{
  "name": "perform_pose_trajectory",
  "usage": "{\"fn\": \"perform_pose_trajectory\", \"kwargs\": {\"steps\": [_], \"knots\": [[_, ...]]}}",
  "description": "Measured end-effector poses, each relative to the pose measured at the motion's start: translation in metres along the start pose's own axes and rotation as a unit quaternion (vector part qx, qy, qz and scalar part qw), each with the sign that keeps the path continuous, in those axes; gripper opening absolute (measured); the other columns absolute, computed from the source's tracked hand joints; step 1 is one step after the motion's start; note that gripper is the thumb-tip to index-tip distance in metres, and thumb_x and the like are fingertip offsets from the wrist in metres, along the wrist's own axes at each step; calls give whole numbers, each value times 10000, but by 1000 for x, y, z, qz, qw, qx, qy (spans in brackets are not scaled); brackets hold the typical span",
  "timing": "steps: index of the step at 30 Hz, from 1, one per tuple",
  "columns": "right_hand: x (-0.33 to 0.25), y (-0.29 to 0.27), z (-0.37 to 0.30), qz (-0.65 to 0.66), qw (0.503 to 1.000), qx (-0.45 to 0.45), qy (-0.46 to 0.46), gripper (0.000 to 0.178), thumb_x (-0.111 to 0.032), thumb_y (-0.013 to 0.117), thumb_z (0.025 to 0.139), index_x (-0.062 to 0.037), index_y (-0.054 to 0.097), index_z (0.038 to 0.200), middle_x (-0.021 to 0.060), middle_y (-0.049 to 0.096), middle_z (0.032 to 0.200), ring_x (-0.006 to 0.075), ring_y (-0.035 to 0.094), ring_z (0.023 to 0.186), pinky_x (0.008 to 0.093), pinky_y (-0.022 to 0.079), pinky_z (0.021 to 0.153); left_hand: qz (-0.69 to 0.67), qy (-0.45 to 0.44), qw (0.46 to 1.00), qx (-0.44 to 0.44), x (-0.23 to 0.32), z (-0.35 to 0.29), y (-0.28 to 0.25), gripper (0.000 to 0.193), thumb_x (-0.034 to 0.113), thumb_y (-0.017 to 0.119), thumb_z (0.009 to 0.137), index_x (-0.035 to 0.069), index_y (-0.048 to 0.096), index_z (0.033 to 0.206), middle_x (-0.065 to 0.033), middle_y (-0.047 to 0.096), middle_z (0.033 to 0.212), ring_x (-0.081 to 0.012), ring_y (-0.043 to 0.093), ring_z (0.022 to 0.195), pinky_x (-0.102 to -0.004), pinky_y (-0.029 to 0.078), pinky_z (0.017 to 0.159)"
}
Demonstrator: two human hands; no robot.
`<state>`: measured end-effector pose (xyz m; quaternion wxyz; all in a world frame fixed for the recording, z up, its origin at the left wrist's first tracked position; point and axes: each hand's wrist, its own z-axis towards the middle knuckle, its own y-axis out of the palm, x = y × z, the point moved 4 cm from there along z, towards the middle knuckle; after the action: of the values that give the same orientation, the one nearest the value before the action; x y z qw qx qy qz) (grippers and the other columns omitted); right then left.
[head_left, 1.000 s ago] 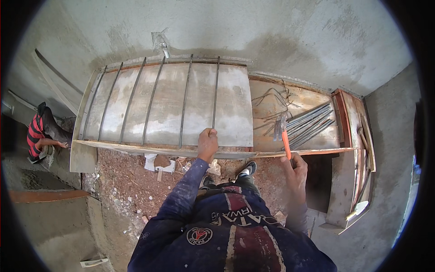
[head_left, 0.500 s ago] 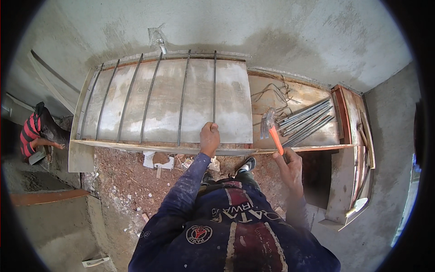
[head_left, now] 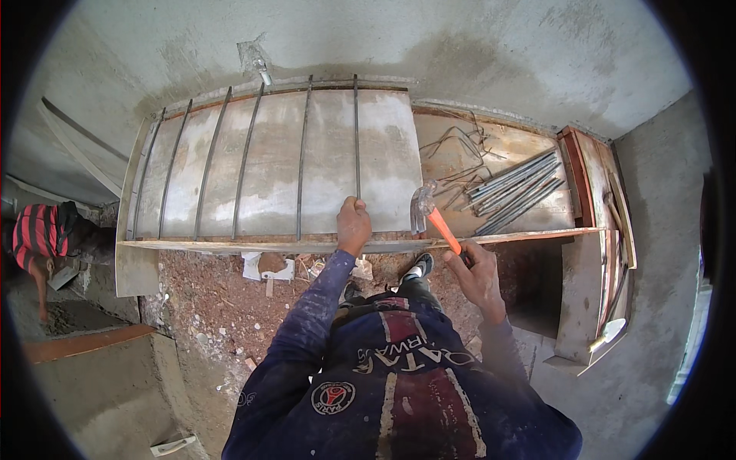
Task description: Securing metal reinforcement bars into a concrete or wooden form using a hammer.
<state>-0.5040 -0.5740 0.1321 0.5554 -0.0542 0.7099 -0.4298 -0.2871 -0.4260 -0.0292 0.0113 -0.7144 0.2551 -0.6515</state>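
Observation:
My left hand (head_left: 353, 228) is closed around the near end of a thin steel rebar (head_left: 356, 138), which runs from the wall side to the front across a whitish panel (head_left: 268, 161). Several similar bars lie spaced out to its left. In my right hand (head_left: 477, 268) is a claw hammer (head_left: 438, 224) with an orange handle. Its metal head hangs over the panel's right edge, to the right of my left hand and apart from it. A raised board (head_left: 192, 247) edges the panel's front, just below both hands.
A pile of loose rebars (head_left: 517, 192) and bent thin rods (head_left: 460, 149) lie on the right-hand board. A trowel (head_left: 611, 331) rests at the far right. At left another person (head_left: 40, 230) bends down. Rubble covers the reddish floor (head_left: 207, 291). A pipe stub (head_left: 264, 75) projects from the wall.
My right hand and the hammer have moved left, bringing the hammer head closer to my left hand. The left hand keeps its grip on the rebar. The other person's arm now reaches down.

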Motion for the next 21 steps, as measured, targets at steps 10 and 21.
{"fn": "perform_pose_trajectory", "kwargs": {"steps": [10, 21], "knots": [[-2, 9, -7, 15, 1000, -16, 3, 299, -282, 716, 885, 12, 683, 927, 84, 487, 563, 160, 453, 504, 338, 383, 510, 58, 24, 998, 17, 18, -9, -5, 192, 110, 465, 937, -40, 566, 1001, -333, 638, 929, -530, 590, 959, -533, 469, 814], [-3, 12, 0, -105, 989, -89, -45, 308, -309, 715, 888, -13, 634, 900, 171, 518, 645, 364, 533, 573, 427, 417, 559, -254, -157, 938, -177, 10, 4, -12, 227, 217, 450, 1025, 11, 546, 1016, -31, 507, 665, -112, 483, 488, -291, 414, 429]]}}
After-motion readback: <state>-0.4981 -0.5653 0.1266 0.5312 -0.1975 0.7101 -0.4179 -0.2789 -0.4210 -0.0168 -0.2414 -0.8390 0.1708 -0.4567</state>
